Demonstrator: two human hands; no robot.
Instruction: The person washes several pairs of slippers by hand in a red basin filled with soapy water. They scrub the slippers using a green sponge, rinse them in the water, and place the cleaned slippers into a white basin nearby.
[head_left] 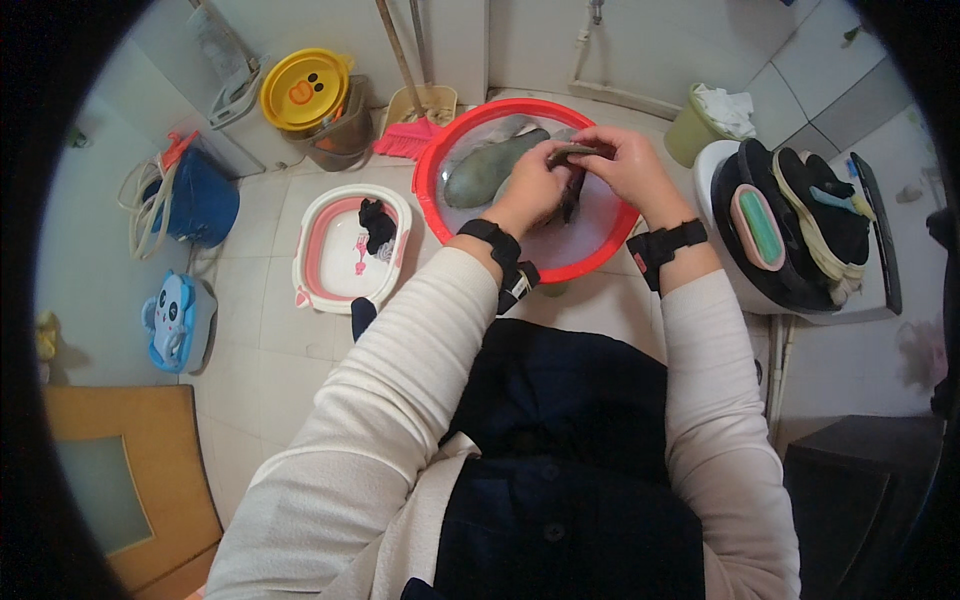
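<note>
A red round basin (428, 190) of cloudy, sudsy water stands on the floor before me. In it lies a long grey-green rounded thing (485, 172), shaped like a shoe or slipper, partly under water. Over the basin, my left hand (537, 187) and my right hand (628, 165) both grip a dark, soft-looking piece (578, 153), fingers closed along its upper edge. Its lower part hangs toward the water between my hands. Whether it is cloth or part of a shoe, I cannot make out.
Right of the basin, a white toilet (712, 160) has dark sneakers (825, 205) and a pink-and-green brush (757, 228) on its lid. At left stands a pink-and-white tub (304, 245) with dark cloth (377, 226). Behind are a pink broom (408, 138), a yellow-lidded bucket (302, 88) and a green bin (690, 135).
</note>
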